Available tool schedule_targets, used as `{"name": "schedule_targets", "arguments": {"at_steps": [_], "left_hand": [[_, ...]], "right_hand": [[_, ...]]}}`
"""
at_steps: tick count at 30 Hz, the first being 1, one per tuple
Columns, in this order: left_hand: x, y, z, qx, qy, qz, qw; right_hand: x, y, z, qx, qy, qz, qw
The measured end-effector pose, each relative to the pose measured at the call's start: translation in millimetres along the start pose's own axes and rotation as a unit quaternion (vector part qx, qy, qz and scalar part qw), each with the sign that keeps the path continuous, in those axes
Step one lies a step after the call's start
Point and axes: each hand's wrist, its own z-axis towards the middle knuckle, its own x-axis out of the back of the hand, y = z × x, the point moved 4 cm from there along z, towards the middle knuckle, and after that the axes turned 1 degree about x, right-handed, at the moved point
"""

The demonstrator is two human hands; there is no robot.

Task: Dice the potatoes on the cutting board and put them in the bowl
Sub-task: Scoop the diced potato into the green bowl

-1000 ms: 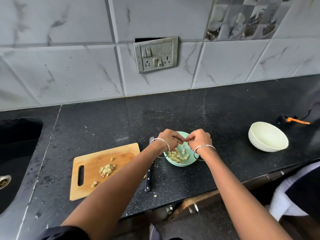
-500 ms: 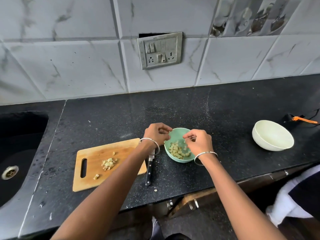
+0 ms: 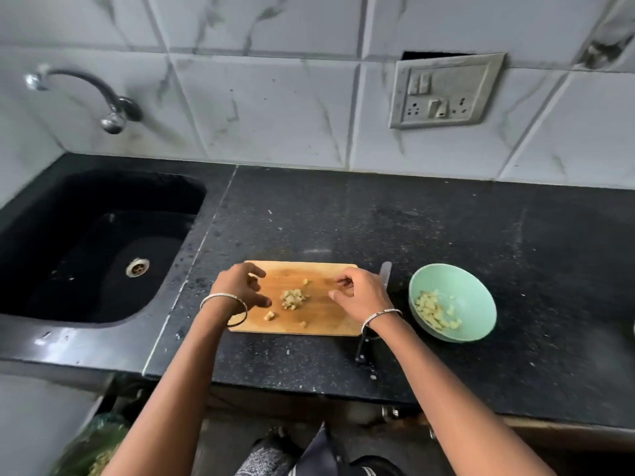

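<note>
Over board (image 3: pixel 319 324), both hands flank potato dice (image 3: pixel 294 299).

Grey marbled wall tiles (image 3: pixel 275 108), switch socket plate (image 3: pixel 443 92), black speckled counter (image 3: pixel 446 228), sink (image 3: pixel 92 242), tap (image 3: pixel 103 97).

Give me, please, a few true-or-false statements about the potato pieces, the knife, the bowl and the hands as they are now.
1. A heap of diced potato lies on the rectangular wooden cutting board. True.
2. The round mint-green bowl is empty. False: potato cubes lie inside it.
3. The right hand grips the black-handled knife. False: the knife lies on the black counter between board and bowl.
4. The left hand and right hand are over the board, either side of the heap. True.
5. The bowl stands left of the board. False: it stands to its right.
</note>
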Motion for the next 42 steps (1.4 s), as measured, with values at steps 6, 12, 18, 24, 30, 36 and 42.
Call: {"name": "schedule_targets", "arguments": {"at_steps": [6,12,18,24,30,36,42], "left_hand": [[-19,-20,-3,0.014,-0.012,0.03,0.999],[-31,-18,4,-0.002,0.017,0.031,0.999],[-33,-17,12,-0.024,0.033,0.043,0.998],[-37,-16,15,-0.065,0.03,0.064,0.995],[-37,-14,15,-0.093,0.033,0.071,0.993],[-34,-18,13,-0.09,0.031,0.025,0.995],[-32,-20,15,-0.085,0.007,-0.029,0.996]], "right_hand": [[-46,-21,27,0.034,-0.103,-0.091,0.99],[-97,-44,22,0.119,-0.116,-0.093,0.982],[-109,-44,17,0.228,-0.069,-0.145,0.96],[-99,-32,11,0.236,-0.061,-0.173,0.954],[-89,-34,-10,0.222,-0.118,-0.209,0.945],[-92,-36,-22,0.171,-0.171,-0.256,0.936],[-81,-50,-33,0.156,-0.168,-0.292,0.929]]}}
